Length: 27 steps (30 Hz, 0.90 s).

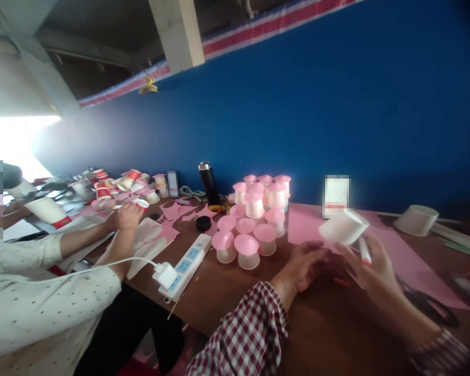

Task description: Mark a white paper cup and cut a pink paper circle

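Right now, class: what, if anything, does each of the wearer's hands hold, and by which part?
The right hand holds a white paper cup by its lower side, with a pen between its fingers. The left hand rests beside them; whether it holds anything cannot be told.

Two forearms in checked sleeves reach forward, close together. The left hand (pixel 303 263) lies low with its fingers loosely curled. The right hand (pixel 370 266) is raised slightly, palm turned inward, fingers closed in a grip.
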Each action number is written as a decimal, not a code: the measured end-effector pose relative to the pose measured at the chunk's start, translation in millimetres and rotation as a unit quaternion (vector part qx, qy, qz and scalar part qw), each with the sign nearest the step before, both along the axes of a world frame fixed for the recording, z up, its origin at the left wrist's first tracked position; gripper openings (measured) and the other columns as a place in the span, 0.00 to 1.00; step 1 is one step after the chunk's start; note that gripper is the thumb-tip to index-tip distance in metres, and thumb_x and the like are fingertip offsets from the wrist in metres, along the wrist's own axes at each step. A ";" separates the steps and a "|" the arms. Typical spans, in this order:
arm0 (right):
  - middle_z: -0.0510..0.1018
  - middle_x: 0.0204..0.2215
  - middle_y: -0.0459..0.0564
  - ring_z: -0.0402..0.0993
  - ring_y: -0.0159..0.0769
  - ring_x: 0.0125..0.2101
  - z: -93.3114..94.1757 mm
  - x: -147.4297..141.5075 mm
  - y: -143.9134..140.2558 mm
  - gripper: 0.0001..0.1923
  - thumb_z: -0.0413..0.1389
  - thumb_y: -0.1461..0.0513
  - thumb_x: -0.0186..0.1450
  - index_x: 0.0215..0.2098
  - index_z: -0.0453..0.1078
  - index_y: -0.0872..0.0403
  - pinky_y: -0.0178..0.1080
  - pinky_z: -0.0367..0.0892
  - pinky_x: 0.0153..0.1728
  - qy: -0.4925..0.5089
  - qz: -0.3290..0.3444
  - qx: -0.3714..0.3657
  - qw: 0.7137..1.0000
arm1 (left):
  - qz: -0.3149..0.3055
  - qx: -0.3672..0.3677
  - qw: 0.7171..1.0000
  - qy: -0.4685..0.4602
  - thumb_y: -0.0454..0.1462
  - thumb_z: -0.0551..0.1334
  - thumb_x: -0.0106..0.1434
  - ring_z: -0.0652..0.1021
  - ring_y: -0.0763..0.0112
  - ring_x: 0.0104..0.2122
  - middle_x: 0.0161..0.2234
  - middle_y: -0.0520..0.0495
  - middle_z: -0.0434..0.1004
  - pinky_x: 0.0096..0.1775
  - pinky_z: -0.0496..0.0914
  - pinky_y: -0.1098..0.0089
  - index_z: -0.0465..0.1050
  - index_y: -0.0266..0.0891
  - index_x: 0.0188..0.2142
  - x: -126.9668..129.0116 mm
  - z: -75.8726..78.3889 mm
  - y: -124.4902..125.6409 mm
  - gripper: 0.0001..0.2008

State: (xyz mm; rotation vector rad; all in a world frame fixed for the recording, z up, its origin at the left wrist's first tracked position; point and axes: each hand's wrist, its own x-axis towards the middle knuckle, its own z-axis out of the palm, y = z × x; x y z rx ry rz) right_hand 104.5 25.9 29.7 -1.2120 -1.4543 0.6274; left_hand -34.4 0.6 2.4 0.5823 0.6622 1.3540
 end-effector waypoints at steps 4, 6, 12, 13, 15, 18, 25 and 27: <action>0.73 0.40 0.51 0.75 0.45 0.36 19.7 -6.7 6.8 0.31 0.62 0.51 0.51 0.50 0.63 0.51 0.43 0.71 0.31 0.016 -0.026 0.006 1.000 | 0.048 0.052 0.976 0.206 0.30 0.63 0.51 0.71 0.78 0.21 0.27 0.51 0.73 0.27 0.68 0.73 0.70 0.35 0.35 9.3 -16.2 5.3 0.10; 0.73 0.41 0.52 0.74 0.44 0.36 29.7 -16.7 7.9 0.31 0.63 0.50 0.51 0.50 0.63 0.51 0.42 0.71 0.32 0.011 -0.011 0.029 0.999 | 0.054 0.124 0.941 0.309 0.27 0.60 0.50 0.71 0.78 0.23 0.26 0.50 0.73 0.28 0.67 0.74 0.71 0.34 0.33 12.6 -20.5 5.0 0.09; 0.73 0.39 0.52 0.72 0.42 0.34 44.2 -53.5 18.9 0.31 0.60 0.49 0.54 0.51 0.61 0.52 0.42 0.69 0.32 -0.048 0.063 0.061 0.995 | 0.120 0.191 0.875 0.428 0.27 0.56 0.51 0.66 0.79 0.21 0.19 0.55 0.67 0.25 0.62 0.77 0.69 0.35 0.26 9.5 -11.4 0.4 0.06; 0.73 0.38 0.52 0.72 0.42 0.34 44.2 -58.4 23.4 0.31 0.60 0.48 0.54 0.51 0.61 0.52 0.43 0.68 0.32 -0.059 0.064 0.057 0.995 | 0.132 0.186 0.872 0.433 0.28 0.56 0.52 0.66 0.78 0.21 0.19 0.55 0.66 0.24 0.61 0.77 0.69 0.35 0.27 8.4 -10.3 0.3 0.05; 0.73 0.37 0.52 0.71 0.42 0.34 42.0 -67.1 33.7 0.30 0.59 0.48 0.54 0.50 0.62 0.53 0.42 0.67 0.33 -0.077 0.064 0.055 0.994 | 0.146 0.171 0.864 0.450 0.30 0.55 0.54 0.66 0.77 0.22 0.20 0.54 0.67 0.25 0.60 0.76 0.69 0.35 0.27 7.0 -10.6 0.5 0.05; 0.74 0.37 0.52 0.70 0.42 0.33 34.9 -79.7 47.8 0.28 0.58 0.49 0.54 0.49 0.62 0.53 0.41 0.66 0.32 -0.084 0.081 0.067 0.991 | 0.114 0.159 0.849 0.491 0.32 0.57 0.54 0.69 0.72 0.25 0.23 0.50 0.72 0.29 0.64 0.73 0.71 0.36 0.28 6.4 -15.4 0.7 0.05; 0.74 0.37 0.52 0.71 0.41 0.30 19.1 -109.2 59.5 0.23 0.58 0.53 0.54 0.44 0.60 0.53 0.40 0.64 0.28 -0.103 0.111 0.090 0.984 | 0.027 0.217 0.805 0.552 0.36 0.63 0.51 0.76 0.56 0.35 0.26 0.43 0.77 0.39 0.68 0.65 0.76 0.40 0.29 3.9 -24.0 1.4 0.05; 0.74 0.36 0.51 0.71 0.41 0.30 15.9 -112.8 61.8 0.21 0.57 0.53 0.55 0.42 0.59 0.52 0.40 0.64 0.29 -0.113 0.120 0.094 0.982 | 0.031 0.223 0.798 0.559 0.35 0.62 0.51 0.76 0.54 0.37 0.30 0.41 0.78 0.42 0.68 0.61 0.76 0.40 0.31 4.1 -23.5 0.8 0.07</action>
